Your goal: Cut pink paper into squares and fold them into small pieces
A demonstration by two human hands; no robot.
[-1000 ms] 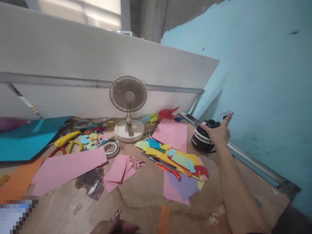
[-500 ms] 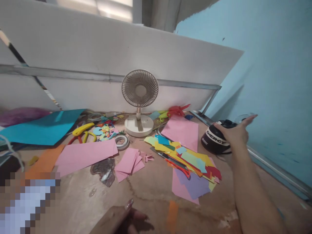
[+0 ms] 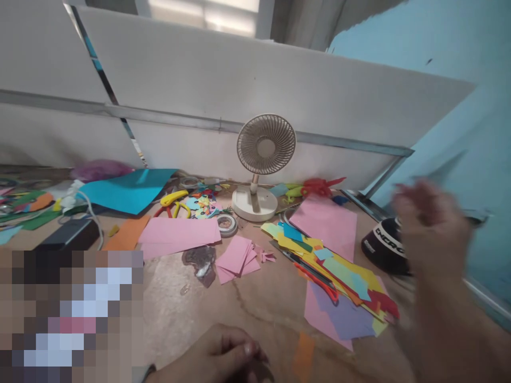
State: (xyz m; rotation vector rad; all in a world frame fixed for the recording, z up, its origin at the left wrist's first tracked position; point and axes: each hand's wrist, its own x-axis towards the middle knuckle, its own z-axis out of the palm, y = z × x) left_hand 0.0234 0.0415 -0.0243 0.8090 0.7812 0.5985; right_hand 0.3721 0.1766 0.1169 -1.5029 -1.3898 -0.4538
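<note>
At the bottom middle my left hand (image 3: 231,348) is low over the brown table, its fingers curled together; whether anything is in them is hidden. My right hand (image 3: 433,213) is raised on the right, smeared by motion, in front of a black round object with a white "ENERGY" band (image 3: 385,239). Left of it lie coloured paper pieces (image 3: 343,276) with red-handled scissors (image 3: 329,290) and a cutter on top. Small pink cards (image 3: 235,258) are fanned out near the table's middle.
A white fan (image 3: 265,146) stands at the back. Tape (image 3: 227,225), yellow-handled tools (image 3: 174,199), a blue sheet (image 3: 128,190) and larger pink sheets (image 3: 179,234) are spread around it. A black box (image 3: 72,234) with a cable sits left. A metal-framed white panel (image 3: 259,69) borders the back.
The view has turned left, so table items appear further right. My right hand has lifted off the black object and is now blurred. My left hand's fingers have curled closed.
</note>
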